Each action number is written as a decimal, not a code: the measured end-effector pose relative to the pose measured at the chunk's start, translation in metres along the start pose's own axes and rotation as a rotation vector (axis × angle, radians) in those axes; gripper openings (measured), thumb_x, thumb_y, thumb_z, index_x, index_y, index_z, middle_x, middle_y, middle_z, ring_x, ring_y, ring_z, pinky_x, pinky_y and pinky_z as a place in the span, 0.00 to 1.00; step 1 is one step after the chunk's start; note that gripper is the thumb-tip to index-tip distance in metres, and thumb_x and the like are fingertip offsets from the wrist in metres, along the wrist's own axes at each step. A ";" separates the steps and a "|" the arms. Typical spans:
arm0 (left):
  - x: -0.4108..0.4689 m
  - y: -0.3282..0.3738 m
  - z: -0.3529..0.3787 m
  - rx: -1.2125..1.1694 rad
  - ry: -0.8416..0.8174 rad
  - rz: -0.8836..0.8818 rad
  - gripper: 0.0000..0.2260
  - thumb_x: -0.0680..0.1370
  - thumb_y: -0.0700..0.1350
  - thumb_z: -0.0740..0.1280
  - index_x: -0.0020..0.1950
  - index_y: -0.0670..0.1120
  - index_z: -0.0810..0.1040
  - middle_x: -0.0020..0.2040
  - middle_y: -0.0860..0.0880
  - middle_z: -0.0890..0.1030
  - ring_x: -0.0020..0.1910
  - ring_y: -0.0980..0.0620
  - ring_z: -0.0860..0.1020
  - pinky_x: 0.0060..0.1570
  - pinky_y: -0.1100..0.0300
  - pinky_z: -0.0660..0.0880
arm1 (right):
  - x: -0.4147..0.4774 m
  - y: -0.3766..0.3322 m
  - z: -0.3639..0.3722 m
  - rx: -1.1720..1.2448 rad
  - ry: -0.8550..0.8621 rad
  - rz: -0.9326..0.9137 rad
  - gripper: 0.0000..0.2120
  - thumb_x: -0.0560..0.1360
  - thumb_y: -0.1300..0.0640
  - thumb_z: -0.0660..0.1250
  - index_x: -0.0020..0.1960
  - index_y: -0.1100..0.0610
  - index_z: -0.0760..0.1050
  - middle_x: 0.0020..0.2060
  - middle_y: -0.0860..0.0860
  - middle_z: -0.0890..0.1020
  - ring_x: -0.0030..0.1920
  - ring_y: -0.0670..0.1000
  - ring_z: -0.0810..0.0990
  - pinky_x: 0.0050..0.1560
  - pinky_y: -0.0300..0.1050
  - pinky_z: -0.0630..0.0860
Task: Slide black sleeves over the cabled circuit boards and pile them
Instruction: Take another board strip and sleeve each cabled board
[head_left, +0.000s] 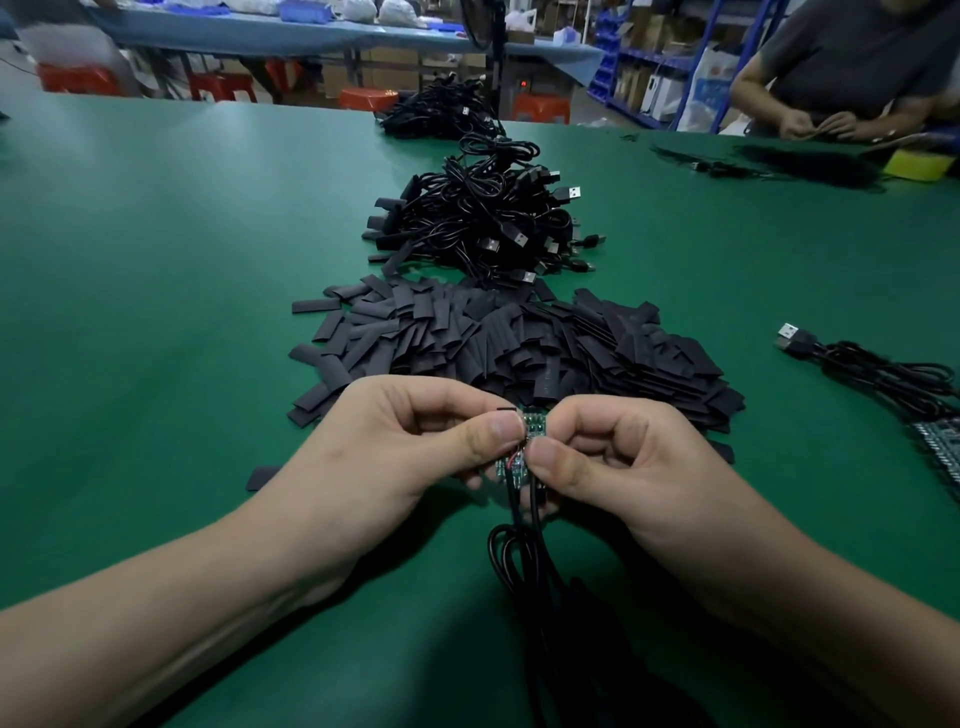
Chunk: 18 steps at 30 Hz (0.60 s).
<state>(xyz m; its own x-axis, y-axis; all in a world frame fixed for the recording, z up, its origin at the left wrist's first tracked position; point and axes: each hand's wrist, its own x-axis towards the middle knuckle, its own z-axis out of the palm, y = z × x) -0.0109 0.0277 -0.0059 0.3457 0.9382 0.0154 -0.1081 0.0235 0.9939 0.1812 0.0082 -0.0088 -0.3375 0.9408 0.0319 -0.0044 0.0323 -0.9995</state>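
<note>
Item: cabled circuit board (531, 427), small, green, held at lower centre of the frame, above the green table (156, 312); its black cable (519, 514) leaves the lower end and loops down toward the bottom edge.

Holders: right hand (623, 462), fingers curled, thumb and forefinger pinching the board's right side; left hand (415, 447), fingers curled, thumb and forefinger pinching what seems to be a black sleeve (506, 410), of which only a thin dark edge shows above the thumb tip.

Governing relation: board's long axis runs near upright in the frame, cable end low, free end high; the sleeve edge sits just left of that free end, touching or nearly so; the left hand is the nearer to it. Judgement: the sleeve must be lined up with this axis and drawn downward over the free end toward the cable; board not yet covered.

Stock: heap of loose sleeves (519, 343) just above the hands; pile of finished cables (478, 228) higher, at centre; bare boards (940, 447) with cables at the right edge.
</note>
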 end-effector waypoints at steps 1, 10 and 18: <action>0.000 0.000 0.000 -0.002 -0.005 0.003 0.10 0.66 0.47 0.75 0.42 0.43 0.87 0.37 0.44 0.85 0.32 0.57 0.78 0.35 0.68 0.76 | 0.000 0.000 0.000 0.000 -0.001 0.002 0.07 0.73 0.56 0.71 0.42 0.60 0.80 0.41 0.64 0.85 0.41 0.54 0.81 0.44 0.38 0.79; 0.001 -0.002 -0.001 -0.033 -0.025 0.048 0.11 0.68 0.47 0.74 0.45 0.42 0.87 0.37 0.43 0.85 0.34 0.54 0.79 0.38 0.66 0.77 | 0.002 0.001 -0.001 0.090 -0.059 0.001 0.07 0.74 0.53 0.71 0.41 0.55 0.82 0.39 0.57 0.86 0.45 0.57 0.85 0.50 0.40 0.80; 0.000 -0.004 -0.005 0.357 -0.039 0.212 0.13 0.65 0.51 0.78 0.48 0.52 0.87 0.34 0.53 0.83 0.32 0.59 0.77 0.38 0.68 0.76 | 0.003 -0.007 -0.024 0.215 0.007 -0.030 0.13 0.70 0.44 0.76 0.39 0.53 0.80 0.34 0.51 0.81 0.35 0.50 0.81 0.40 0.41 0.80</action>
<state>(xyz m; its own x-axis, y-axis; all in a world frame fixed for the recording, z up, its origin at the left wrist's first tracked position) -0.0150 0.0290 -0.0103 0.3862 0.8955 0.2212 0.1472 -0.2966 0.9436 0.2032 0.0192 -0.0020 -0.3274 0.9429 0.0614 -0.2155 -0.0112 -0.9764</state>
